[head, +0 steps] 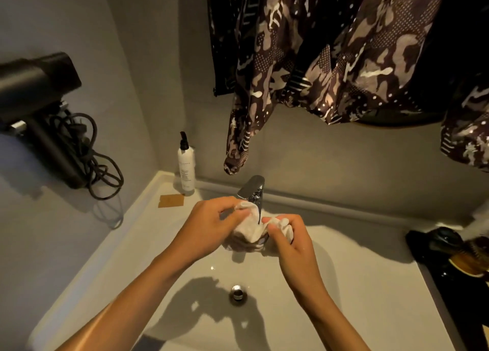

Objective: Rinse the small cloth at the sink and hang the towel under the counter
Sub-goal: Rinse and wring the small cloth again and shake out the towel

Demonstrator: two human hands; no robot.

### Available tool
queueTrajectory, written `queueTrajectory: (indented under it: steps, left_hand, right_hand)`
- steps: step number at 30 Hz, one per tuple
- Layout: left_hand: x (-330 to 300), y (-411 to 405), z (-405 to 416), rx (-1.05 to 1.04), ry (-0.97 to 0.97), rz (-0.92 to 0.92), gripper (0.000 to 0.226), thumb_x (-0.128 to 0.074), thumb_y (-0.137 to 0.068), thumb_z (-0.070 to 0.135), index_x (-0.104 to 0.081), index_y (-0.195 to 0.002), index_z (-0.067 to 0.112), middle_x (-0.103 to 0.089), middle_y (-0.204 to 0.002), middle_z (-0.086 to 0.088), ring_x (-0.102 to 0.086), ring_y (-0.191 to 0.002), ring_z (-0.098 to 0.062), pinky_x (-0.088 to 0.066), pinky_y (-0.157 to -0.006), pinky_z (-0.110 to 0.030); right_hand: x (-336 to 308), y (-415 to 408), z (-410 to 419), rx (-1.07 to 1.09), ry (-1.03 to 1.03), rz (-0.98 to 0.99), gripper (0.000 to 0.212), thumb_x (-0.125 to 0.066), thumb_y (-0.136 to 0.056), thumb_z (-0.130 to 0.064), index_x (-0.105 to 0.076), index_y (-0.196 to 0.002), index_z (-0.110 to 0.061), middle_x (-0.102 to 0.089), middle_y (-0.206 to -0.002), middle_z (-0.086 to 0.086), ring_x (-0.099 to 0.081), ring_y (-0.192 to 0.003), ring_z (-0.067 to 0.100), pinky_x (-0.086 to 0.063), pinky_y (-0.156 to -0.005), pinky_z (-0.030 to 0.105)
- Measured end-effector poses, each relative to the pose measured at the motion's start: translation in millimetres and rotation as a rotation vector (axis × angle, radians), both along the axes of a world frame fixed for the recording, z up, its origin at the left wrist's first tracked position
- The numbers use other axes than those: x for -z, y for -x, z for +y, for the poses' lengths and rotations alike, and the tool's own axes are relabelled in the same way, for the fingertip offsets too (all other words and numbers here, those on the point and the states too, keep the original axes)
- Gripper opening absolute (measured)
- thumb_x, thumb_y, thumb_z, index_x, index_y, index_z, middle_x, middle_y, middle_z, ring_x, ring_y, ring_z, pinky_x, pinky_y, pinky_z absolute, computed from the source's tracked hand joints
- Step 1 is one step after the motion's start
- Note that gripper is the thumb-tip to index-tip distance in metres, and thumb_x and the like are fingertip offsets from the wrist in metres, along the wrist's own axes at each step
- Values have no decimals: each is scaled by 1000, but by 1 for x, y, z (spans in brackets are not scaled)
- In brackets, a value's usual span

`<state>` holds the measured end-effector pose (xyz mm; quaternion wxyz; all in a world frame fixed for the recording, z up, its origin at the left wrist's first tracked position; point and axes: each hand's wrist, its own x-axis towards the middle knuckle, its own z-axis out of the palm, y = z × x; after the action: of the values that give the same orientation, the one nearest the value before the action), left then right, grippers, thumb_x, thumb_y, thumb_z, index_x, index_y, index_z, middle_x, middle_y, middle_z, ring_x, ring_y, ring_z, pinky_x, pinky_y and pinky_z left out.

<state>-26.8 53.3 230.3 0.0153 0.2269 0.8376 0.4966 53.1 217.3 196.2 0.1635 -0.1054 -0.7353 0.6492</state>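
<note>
A small white cloth (251, 231) is bunched between both my hands, just under the spout of the chrome faucet (252, 189). My left hand (209, 226) grips its left end and my right hand (288, 241) grips its right end. They hover over the white sink basin (357, 284), above and behind the metal drain (237, 292). I cannot tell whether water is running. No towel under the counter is in view.
A white pump bottle (186, 165) and a tan card (171, 200) sit at the sink's back left. A black hair dryer (39, 99) with coiled cord hangs on the left wall. Patterned fabric (330, 59) hangs above. Dark items, including a brush (468, 263), lie at the right.
</note>
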Motion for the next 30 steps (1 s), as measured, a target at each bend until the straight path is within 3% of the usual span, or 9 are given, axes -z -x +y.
queueTrajectory:
  steps: [4,6,9,12,15,20,24,28,30]
  left_hand:
    - [-30,2,5,-168,-122,173,18,-58,-97,24,-66,-81,25,-65,-69,7,-61,-66,-8,-56,-64,-29]
    - [-58,-4,19,-110,-87,254,20,-57,-98,29,-63,-79,25,-63,-66,9,-57,-64,-4,-44,-56,-16]
    - [-92,-7,42,23,-18,332,29,-54,-99,33,-60,-81,11,-62,-73,-4,-56,-67,-14,-46,-64,-33]
    - [-118,-2,43,105,-68,282,36,-54,-99,30,-54,-83,-2,-51,-73,-12,-45,-65,-13,-38,-63,-33]
    - [-134,7,22,81,-198,205,43,-55,-100,31,-51,-86,-10,-45,-76,-11,-43,-68,-17,-36,-66,-34]
    - [-140,14,2,23,-162,219,43,-56,-99,37,-50,-81,-2,-48,-70,-8,-45,-64,-15,-35,-61,-32]
    - [-129,11,-4,9,-134,225,44,-66,-92,39,-55,-78,-1,-53,-68,-12,-48,-62,-13,-37,-55,-27]
    - [-109,9,-7,226,-68,-90,52,-80,-75,48,-52,-82,4,-54,-68,-11,-47,-57,-15,-38,-50,-23]
    - [-95,8,-9,309,176,-152,51,-85,-65,51,-57,-90,15,-69,-74,-5,-60,-61,-15,-50,-56,-28]
  right_hand:
    - [2,-8,18,-6,-23,-104,19,-69,-84,-28,-56,-86,-13,-70,-93,11,-69,-89,29,-55,-65,26]
    - [-11,-14,20,-142,-155,-97,36,-71,-74,-43,-56,-102,-26,-68,-106,-5,-67,-103,16,-54,-82,27]
    - [-37,-5,15,-289,-201,-1,47,-73,-80,-44,-55,-122,-36,-68,-115,-15,-67,-106,7,-56,-88,29]
    - [-59,6,14,-243,-314,161,12,-70,-89,-34,-67,-95,-44,-72,-93,-17,-68,-90,4,-59,-78,33]
    - [-78,6,28,-179,-534,326,12,-66,-91,-26,-68,-90,-38,-66,-86,-32,-62,-85,-7,-48,-75,14]
    - [-127,11,57,-264,-728,295,35,-55,-99,-16,-63,-77,-41,-62,-70,-37,-59,-69,-14,-42,-63,10]
    - [-147,19,78,-151,-643,371,30,-62,-95,-6,-74,-88,-33,-71,-81,-22,-61,-74,-4,-55,-71,30]
    - [-171,23,74,-125,-330,336,24,-71,-88,-8,-75,-73,-26,-69,-63,-17,-58,-60,-1,-46,-59,19]
    - [-188,26,76,-177,-157,241,14,-72,-82,-1,-79,-80,-13,-73,-69,-3,-64,-65,9,-49,-63,24]
